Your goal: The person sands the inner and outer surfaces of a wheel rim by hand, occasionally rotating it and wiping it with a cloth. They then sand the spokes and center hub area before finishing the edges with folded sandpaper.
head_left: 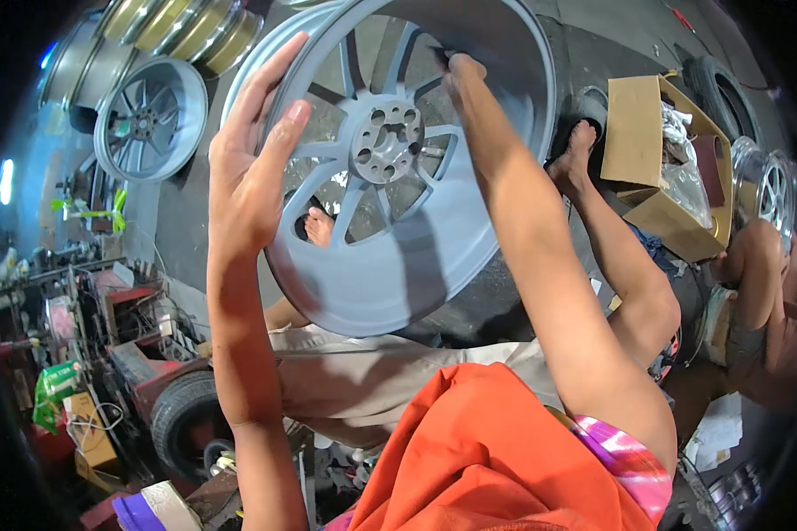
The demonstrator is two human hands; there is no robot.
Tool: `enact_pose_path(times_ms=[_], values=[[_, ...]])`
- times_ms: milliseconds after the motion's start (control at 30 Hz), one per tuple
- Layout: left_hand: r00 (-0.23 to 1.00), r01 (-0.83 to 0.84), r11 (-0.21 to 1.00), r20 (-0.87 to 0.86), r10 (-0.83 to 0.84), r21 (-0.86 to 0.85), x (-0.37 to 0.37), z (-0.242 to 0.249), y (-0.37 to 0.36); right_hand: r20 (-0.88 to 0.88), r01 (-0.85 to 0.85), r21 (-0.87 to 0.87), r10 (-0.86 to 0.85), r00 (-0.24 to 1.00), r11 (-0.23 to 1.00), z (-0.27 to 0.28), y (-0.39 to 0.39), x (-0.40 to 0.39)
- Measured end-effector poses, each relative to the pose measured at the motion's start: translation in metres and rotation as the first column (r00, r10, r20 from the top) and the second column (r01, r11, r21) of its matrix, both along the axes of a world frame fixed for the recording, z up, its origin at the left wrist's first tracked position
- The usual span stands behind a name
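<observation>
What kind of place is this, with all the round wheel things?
Probably a wheel workshop. There's a big grey wheel rim, more rims stacked behind it, and a black tyre.

Mod. bright w/ cool glare far L, hard arm shadows, fisheye warp & black edges.

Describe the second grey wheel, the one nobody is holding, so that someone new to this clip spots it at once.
Start from the large grey wheel between the two hands, then look to the upper left of the picture. Just below the stacked gold rims sits a smaller-looking grey wheel. Its spoked face shows, plain grey against its neighbours' gold.
</observation>
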State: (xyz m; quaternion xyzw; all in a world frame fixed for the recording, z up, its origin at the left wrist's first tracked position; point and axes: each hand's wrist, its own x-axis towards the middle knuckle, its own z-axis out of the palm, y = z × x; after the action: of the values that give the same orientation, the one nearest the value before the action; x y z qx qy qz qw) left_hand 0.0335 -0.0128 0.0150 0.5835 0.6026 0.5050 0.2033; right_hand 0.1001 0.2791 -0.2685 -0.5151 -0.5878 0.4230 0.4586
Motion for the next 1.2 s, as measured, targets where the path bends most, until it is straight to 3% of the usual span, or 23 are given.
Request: enact_pose_path(times_ms=[67,167,200,233,267,333,367,400,500,567,600,700,767,833,867,900,933,1000,1033,1067,1133,1167,1200], values=[[0.997,0.047,0.999,-0.066,-0.046,0.022,-0.007,-0.003,0.001,0.309,-0.103,0.242,0.024,0.951,0.965,-0.006,-0.008,0.009],[1.0,-0.004,0.998,-0.002,0.004,0.065,0.0,-0.011,0.001,0.647,-0.468,0.475,0.065,0.76,0.745,0.032,-0.01,0.025],[1.0,-0.028,0.997,0.015,0.027,0.068,0.002,-0.011,0.001,0.742,-0.587,0.479,0.057,0.668,0.653,0.049,-0.008,0.031],[0.999,-0.017,0.999,0.03,0.016,0.042,0.006,-0.003,0.002,0.88,-0.778,0.437,-0.036,0.474,0.452,0.061,-0.007,0.034],[0.999,-0.005,1.0,0.045,0.005,0.015,0.009,0.005,0.002,0.977,-0.82,0.122,0.077,0.198,0.559,0.059,0.012,0.024],[0.997,0.016,0.999,0.071,-0.014,-0.038,0.024,0.022,-0.002,0.98,-0.916,0.146,0.074,0.186,0.374,0.008,0.069,0.024],[0.996,0.029,0.999,0.091,-0.025,-0.046,0.026,0.025,-0.002,0.838,-0.839,0.543,-0.071,0.541,0.017,-0.052,0.112,0.035],[0.993,0.042,0.998,0.111,-0.036,-0.053,0.029,0.027,-0.003,0.841,-0.842,0.539,-0.064,0.537,0.009,-0.061,0.114,0.046],[0.999,0.012,0.999,-0.045,-0.014,-0.038,0.026,0.027,-0.006,0.968,-0.942,0.24,-0.126,0.215,0.236,-0.073,0.089,0.069],[0.999,0.034,0.999,0.003,-0.034,-0.028,0.02,0.019,-0.004,0.991,-0.921,0.03,-0.13,-0.023,0.388,-0.071,0.057,0.086],[0.999,0.038,0.999,0.019,-0.037,-0.025,0.015,0.012,-0.001,0.84,-0.936,0.317,-0.503,0.202,0.155,-0.056,0.03,0.088],[0.986,0.142,0.971,-0.108,-0.123,0.19,-0.006,-0.022,0.015,0.917,-0.908,0.295,-0.355,0.181,0.299,-0.083,-0.013,0.102],[0.975,0.206,0.948,-0.137,-0.176,0.244,-0.008,-0.018,0.018,0.94,-0.926,0.047,-0.329,-0.085,0.375,-0.087,-0.026,0.098],[0.959,0.259,0.915,-0.197,-0.205,0.31,-0.012,-0.016,0.029,0.958,-0.927,-0.007,-0.262,-0.113,0.374,-0.082,-0.017,0.095],[0.966,0.253,0.921,-0.134,-0.222,0.296,-0.01,-0.016,0.021,0.969,-0.921,-0.081,-0.187,-0.162,0.38,-0.08,-0.015,0.104],[0.969,0.246,0.927,-0.069,-0.236,0.284,-0.001,-0.007,0.013,0.91,-0.944,0.165,-0.414,0.033,0.287,-0.079,-0.009,0.108],[0.969,0.239,0.932,-0.004,-0.247,0.273,0.009,0.003,0.005,0.912,-0.946,0.155,-0.41,0.026,0.284,-0.082,0.0,0.105],[0.996,0.09,0.994,-0.009,-0.09,0.055,0.027,0.022,0.001,0.971,-0.934,0.1,-0.237,0.017,0.344,-0.076,0.016,0.092],[0.999,0.042,0.999,-0.021,-0.042,-0.021,0.034,0.024,0.002,0.918,-0.944,0.087,-0.393,-0.048,0.318,-0.05,-0.003,0.086],[0.952,-0.045,0.995,-0.299,0.068,0.084,0.042,0.016,0.003,0.917,-0.945,0.091,-0.396,-0.044,0.315,-0.045,-0.013,0.089],[0.812,-0.111,0.971,-0.544,0.212,0.212,0.038,0.017,0.0,0.889,-0.913,0.071,-0.441,-0.125,0.402,-0.066,-0.024,0.088],[0.936,-0.058,0.991,-0.339,0.096,0.12,0.029,0.024,-0.002,0.929,-0.892,-0.096,-0.283,-0.24,0.441,-0.077,-0.024,0.093],[0.963,-0.015,0.993,-0.267,0.045,0.113,0.023,0.021,-0.002,0.927,-0.894,-0.104,-0.282,-0.245,0.436,-0.08,-0.013,0.103]])
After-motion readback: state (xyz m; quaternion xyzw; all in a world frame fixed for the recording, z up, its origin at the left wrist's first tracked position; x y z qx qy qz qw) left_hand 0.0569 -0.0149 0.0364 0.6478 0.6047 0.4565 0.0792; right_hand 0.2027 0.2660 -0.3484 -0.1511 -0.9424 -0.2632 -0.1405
